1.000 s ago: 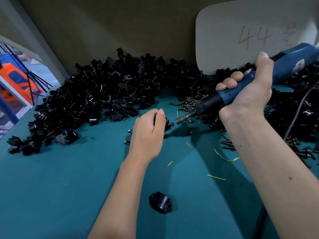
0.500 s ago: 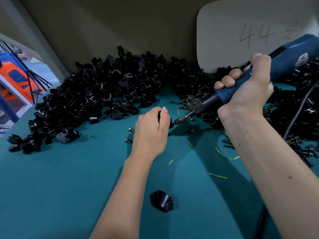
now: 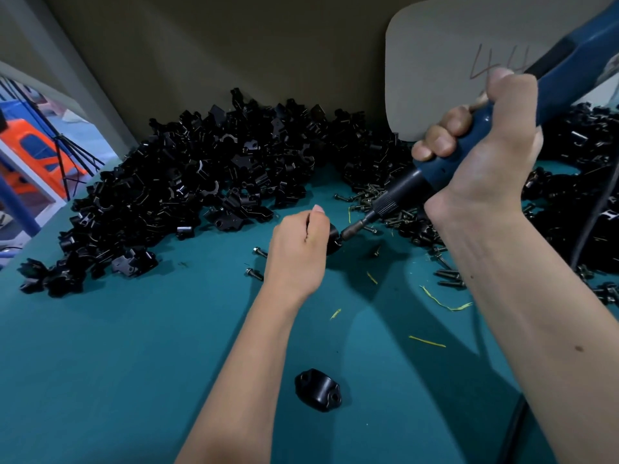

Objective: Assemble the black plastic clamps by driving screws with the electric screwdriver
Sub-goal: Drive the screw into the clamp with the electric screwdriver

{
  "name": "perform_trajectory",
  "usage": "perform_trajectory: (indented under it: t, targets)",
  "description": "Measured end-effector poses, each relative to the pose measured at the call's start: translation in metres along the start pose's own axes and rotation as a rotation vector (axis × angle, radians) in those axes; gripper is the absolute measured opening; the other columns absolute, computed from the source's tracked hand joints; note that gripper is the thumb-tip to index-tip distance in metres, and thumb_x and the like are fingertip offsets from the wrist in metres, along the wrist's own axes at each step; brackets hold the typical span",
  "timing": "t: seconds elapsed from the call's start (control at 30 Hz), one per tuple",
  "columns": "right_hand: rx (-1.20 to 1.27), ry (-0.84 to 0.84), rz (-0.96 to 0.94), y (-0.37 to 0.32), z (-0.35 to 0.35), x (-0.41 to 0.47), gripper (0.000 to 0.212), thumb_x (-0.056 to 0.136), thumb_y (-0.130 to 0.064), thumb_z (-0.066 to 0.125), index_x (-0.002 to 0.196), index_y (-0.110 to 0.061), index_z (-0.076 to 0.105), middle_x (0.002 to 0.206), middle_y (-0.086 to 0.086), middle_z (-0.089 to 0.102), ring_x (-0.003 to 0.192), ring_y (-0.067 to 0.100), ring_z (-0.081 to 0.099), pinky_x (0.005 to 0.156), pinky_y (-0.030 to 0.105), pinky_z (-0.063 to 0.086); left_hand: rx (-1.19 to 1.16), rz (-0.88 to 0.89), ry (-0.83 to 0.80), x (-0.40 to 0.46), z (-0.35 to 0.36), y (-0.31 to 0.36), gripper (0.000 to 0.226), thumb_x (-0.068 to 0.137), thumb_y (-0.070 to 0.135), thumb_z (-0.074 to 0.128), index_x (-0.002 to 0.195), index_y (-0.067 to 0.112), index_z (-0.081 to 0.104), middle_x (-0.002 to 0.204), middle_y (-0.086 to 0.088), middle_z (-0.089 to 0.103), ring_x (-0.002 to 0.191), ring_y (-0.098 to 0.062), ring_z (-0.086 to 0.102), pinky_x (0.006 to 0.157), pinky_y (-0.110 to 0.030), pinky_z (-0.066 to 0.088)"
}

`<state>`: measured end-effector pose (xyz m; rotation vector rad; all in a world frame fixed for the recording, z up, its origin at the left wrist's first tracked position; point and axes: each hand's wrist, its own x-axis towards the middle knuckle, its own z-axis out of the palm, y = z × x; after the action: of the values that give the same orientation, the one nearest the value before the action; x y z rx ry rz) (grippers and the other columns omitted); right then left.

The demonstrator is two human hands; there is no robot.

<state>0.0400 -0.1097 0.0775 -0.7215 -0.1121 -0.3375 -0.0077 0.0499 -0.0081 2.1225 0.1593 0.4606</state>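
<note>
Left hand (image 3: 298, 249) grips a clamp (image 3: 331, 237); right hand (image 3: 482, 155) grips the electric screwdriver (image 3: 462, 159), bit at its screw. One assembled-looking clamp (image 3: 318, 390) lies on desk (image 3: 134, 363); large pile (image 3: 187, 192) remains.

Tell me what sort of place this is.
Probably a small factory assembly bench: a big pile of black clamp parts, loose screws on the green mat, and a corded electric screwdriver.

A left hand (image 3: 298, 252) grips a black clamp (image 3: 331, 241) on the teal table (image 3: 134, 363) while the right hand (image 3: 482, 162) holds a blue screwdriver (image 3: 469, 155), its bit tip meeting the clamp just right of the left fingers. Another clamp piece (image 3: 318, 390) lies nearer the camera, below the grip.
</note>
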Motion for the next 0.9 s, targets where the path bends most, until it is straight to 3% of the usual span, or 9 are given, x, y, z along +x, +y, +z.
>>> perform_trajectory:
  t: [0.27,0.5,0.57,0.67,0.77,0.9]
  targets:
    - [-0.042,0.049,-0.027,0.005,-0.001,-0.001,0.020,0.093,-0.014,0.057,0.093,-0.012,0.037,0.056,0.001,0.040,0.044,0.019,0.036,0.050,0.029,0.036,0.048,-0.009,-0.031,-0.003,0.003,0.002,0.046,0.095,0.047,0.032,0.053,0.028,0.028,0.049,0.008,0.024,0.052,-0.014,0.019,0.056,-0.036,0.019]
    - [-0.024,0.107,0.001,0.006,-0.004,-0.001,0.021,0.094,-0.014,0.060,0.094,-0.012,0.039,0.058,0.001,0.042,0.045,0.018,0.037,0.050,0.029,0.037,0.014,-0.031,0.076,-0.007,0.007,0.001,0.045,0.095,0.045,0.032,0.053,0.029,0.031,0.049,0.008,0.025,0.053,-0.015,0.019,0.055,-0.036,0.020]
    - [0.001,0.131,0.044,0.006,-0.005,0.001,0.026,0.096,-0.022,0.065,0.100,-0.012,0.041,0.060,0.001,0.044,0.046,0.017,0.039,0.051,0.030,0.039,-0.008,-0.024,0.116,-0.008,0.007,0.001,0.045,0.096,0.045,0.032,0.053,0.030,0.031,0.049,0.008,0.025,0.053,-0.015,0.019,0.055,-0.037,0.020]
    - [0.025,0.102,0.161,0.001,-0.007,0.006,0.042,0.097,-0.051,0.066,0.100,-0.015,0.045,0.064,-0.001,0.049,0.050,0.014,0.043,0.053,0.028,0.043,-0.027,-0.004,0.103,-0.010,0.008,0.002,0.045,0.097,0.044,0.033,0.054,0.030,0.029,0.050,0.009,0.025,0.052,-0.013,0.019,0.054,-0.038,0.019]
    - [0.107,0.037,0.236,-0.007,-0.011,0.016,0.055,0.100,-0.069,0.046,0.093,-0.014,0.051,0.070,0.002,0.054,0.055,0.016,0.048,0.061,0.028,0.048,-0.119,-0.134,-0.034,-0.005,0.005,0.007,0.046,0.101,0.047,0.038,0.062,0.025,0.028,0.056,0.008,0.028,0.052,-0.014,0.021,0.052,-0.032,0.017]
    - [0.254,-0.036,0.402,-0.014,-0.022,0.028,0.067,0.104,-0.067,0.028,0.106,-0.007,0.057,0.084,0.012,0.057,0.069,0.024,0.054,0.077,0.038,0.050,-0.448,-0.655,-0.500,0.006,-0.019,0.008,0.038,0.106,0.050,0.041,0.081,0.022,0.035,0.055,0.003,0.035,0.038,-0.007,0.020,0.035,-0.014,0.014]
